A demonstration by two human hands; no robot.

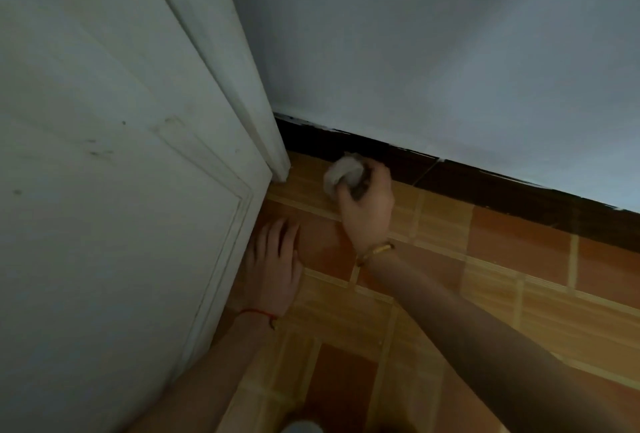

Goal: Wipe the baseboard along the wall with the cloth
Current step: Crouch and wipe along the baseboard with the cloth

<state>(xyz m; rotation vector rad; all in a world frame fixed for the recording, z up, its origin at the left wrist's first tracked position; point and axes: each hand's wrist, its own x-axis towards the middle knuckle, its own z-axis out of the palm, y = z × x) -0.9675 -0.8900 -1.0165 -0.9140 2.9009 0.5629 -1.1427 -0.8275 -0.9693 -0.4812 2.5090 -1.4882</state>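
Observation:
A dark brown baseboard runs along the foot of the pale blue wall, from the door frame down to the right. My right hand is shut on a crumpled whitish cloth and holds it against the baseboard close to the door frame corner. My left hand lies flat on the tiled floor beside the door, fingers spread, holding nothing. A gold bracelet sits on my right wrist and a red string on my left.
A white panelled door fills the left side, its frame meeting the baseboard. The floor is orange and tan tile. A pale rounded object shows at the bottom edge.

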